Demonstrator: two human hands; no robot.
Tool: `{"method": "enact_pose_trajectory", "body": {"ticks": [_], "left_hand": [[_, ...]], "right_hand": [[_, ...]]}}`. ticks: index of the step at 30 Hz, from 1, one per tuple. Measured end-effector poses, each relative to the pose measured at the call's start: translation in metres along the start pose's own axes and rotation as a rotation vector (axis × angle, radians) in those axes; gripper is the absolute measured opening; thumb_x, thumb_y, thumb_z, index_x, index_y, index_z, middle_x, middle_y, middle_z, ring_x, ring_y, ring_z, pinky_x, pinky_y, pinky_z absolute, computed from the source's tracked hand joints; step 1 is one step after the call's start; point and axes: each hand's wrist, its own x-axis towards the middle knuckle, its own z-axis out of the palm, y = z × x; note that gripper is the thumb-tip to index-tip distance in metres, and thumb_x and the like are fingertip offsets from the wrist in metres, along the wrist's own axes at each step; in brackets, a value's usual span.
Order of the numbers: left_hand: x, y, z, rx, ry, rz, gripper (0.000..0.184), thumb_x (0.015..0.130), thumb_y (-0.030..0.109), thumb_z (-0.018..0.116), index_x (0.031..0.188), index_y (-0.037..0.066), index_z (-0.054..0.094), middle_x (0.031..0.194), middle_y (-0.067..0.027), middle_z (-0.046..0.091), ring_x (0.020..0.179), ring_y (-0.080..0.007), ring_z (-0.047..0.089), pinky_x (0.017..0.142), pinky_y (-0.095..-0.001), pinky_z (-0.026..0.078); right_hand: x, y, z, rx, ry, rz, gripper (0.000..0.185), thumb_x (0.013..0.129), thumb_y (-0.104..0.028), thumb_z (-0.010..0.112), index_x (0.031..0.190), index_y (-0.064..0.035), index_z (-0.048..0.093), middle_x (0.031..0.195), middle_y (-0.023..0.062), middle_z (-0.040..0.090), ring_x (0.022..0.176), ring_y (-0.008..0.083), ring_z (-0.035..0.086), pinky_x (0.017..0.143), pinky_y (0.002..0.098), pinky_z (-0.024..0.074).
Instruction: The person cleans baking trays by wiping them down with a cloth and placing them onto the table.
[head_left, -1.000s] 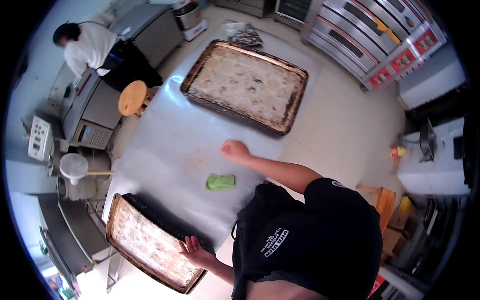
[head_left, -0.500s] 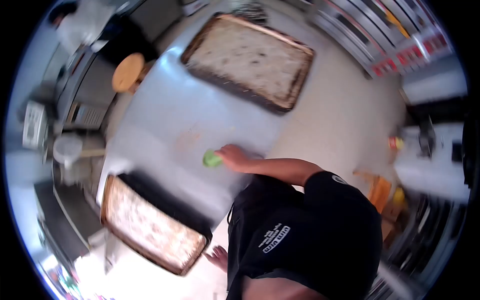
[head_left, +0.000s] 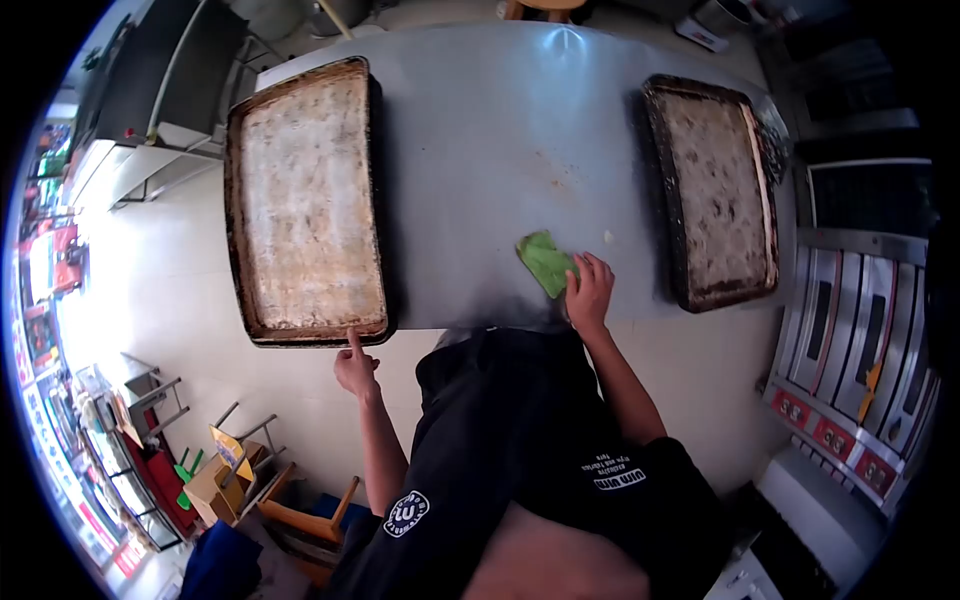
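Observation:
My right hand [head_left: 590, 287] is closed on the edge of a crumpled green cloth [head_left: 545, 262], which lies on the metal table [head_left: 470, 200]. A large baking tray [head_left: 305, 200] with a worn, pale, blotched surface and browned rims sits at the table's left side, jutting past its edge. At this tray's near right corner is my left hand [head_left: 357, 368]; its index finger reaches over the rim while the other fingers curl below. How firmly it grips is partly hidden. Small brownish specks mark the tabletop beyond the cloth.
A second baking tray [head_left: 715, 195] rests at the table's right end. Past it stands a deck oven [head_left: 850, 350] with red panels. A round wooden stool [head_left: 545, 5] is at the far edge. Wooden chairs [head_left: 310, 520] and a cardboard box [head_left: 215, 490] are behind on the left.
My view has swung round to face the table squarely. My left hand has reached the near tray's rim. The right hand still holds the cloth, which now looks more spread out.

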Motion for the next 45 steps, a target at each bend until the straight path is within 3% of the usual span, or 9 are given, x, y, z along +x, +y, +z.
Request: {"method": "enact_pose_trajectory", "body": {"ticks": [5,15,19,21,28,31,32,35,45], "left_hand": [[0.013,0.015,-0.001,0.021,-0.070,0.023,0.061,0.090,0.052,0.075,0.067,-0.003,0.064,0.053,-0.0099,0.063,0.040,-0.0152,0.059,0.038,-0.0285,0.047],[0.025,0.012,0.014,-0.402,0.171,-0.080,0.030,0.081,0.014,0.075,0.060,0.002,0.056,0.057,-0.0039,0.055,0.044,-0.0122,0.048,0.038,-0.0278,0.044],[-0.009,0.050,-0.007,-0.738,0.218,0.096,0.026,0.085,0.009,0.073,0.064,0.007,0.057,0.064,0.0009,0.058,0.053,-0.0076,0.048,0.049,-0.0249,0.043],[-0.012,0.059,-0.007,-0.871,0.269,0.241,0.031,0.090,0.004,0.070,0.063,0.010,0.055,0.063,0.0040,0.056,0.054,-0.0038,0.042,0.052,-0.0236,0.031],[0.029,0.031,-0.007,-1.096,0.211,-0.041,0.011,0.088,0.006,0.068,0.095,0.003,0.060,0.095,-0.0066,0.066,0.086,-0.0197,0.068,0.079,-0.0371,0.059],[0.025,0.055,-0.003,-1.285,0.191,-0.063,0.027,0.090,0.013,0.070,0.111,-0.001,0.061,0.108,-0.0115,0.068,0.096,-0.0247,0.069,0.084,-0.0394,0.059],[0.017,0.071,-0.004,-1.331,0.115,-0.090,0.045,0.093,0.022,0.069,0.128,-0.003,0.057,0.120,-0.0146,0.066,0.107,-0.0287,0.067,0.093,-0.0409,0.056],[0.023,0.074,-0.010,-1.391,-0.203,-0.061,0.053,0.095,0.028,0.066,0.136,-0.003,0.053,0.128,-0.0152,0.064,0.115,-0.0300,0.065,0.100,-0.0423,0.053],[-0.016,0.116,-0.033,-1.294,-0.215,0.105,0.053,0.079,0.013,0.058,0.128,-0.007,0.057,0.123,-0.0174,0.066,0.111,-0.0333,0.066,0.099,-0.0452,0.055]], "right_hand": [[0.022,-0.034,0.001,-0.055,-0.121,-0.208,0.056,0.083,-0.020,0.077,0.135,-0.0075,0.060,0.133,0.0153,0.059,0.125,0.0349,0.052,0.106,0.0496,0.0396],[0.029,-0.013,0.070,0.290,-0.257,-0.031,0.048,0.081,-0.006,0.077,0.127,-0.0064,0.066,0.117,0.0130,0.069,0.101,0.0352,0.066,0.089,0.0412,0.0521],[0.037,0.006,0.068,0.712,-0.280,0.334,0.037,0.087,-0.004,0.074,0.123,-0.0024,0.067,0.108,0.0097,0.072,0.096,0.0240,0.068,0.088,0.0345,0.0522],[0.041,0.019,0.073,0.877,-0.299,0.491,0.035,0.090,-0.005,0.074,0.124,-0.0010,0.065,0.108,0.0053,0.072,0.096,0.0151,0.066,0.088,0.0293,0.0510],[0.055,0.007,0.059,1.007,-0.257,0.620,0.032,0.091,-0.006,0.074,0.121,0.0002,0.065,0.105,0.0055,0.071,0.093,0.0139,0.065,0.085,0.0296,0.0515],[0.054,0.008,0.058,1.077,-0.236,0.671,0.033,0.091,-0.007,0.075,0.121,0.0009,0.065,0.105,0.0059,0.071,0.093,0.0140,0.065,0.084,0.0299,0.0517],[0.053,0.007,0.058,1.096,-0.223,0.687,0.033,0.091,-0.008,0.075,0.121,0.0011,0.065,0.105,0.0058,0.071,0.093,0.0138,0.065,0.084,0.0298,0.0518],[0.045,0.002,0.054,1.121,-0.232,0.673,0.034,0.092,-0.009,0.076,0.122,0.0013,0.065,0.104,0.0058,0.071,0.092,0.0134,0.066,0.083,0.0296,0.0521],[0.040,0.039,0.064,1.239,-0.272,0.654,0.034,0.090,-0.006,0.077,0.120,0.0017,0.065,0.100,0.0052,0.071,0.087,0.0128,0.066,0.079,0.0290,0.0536]]}}
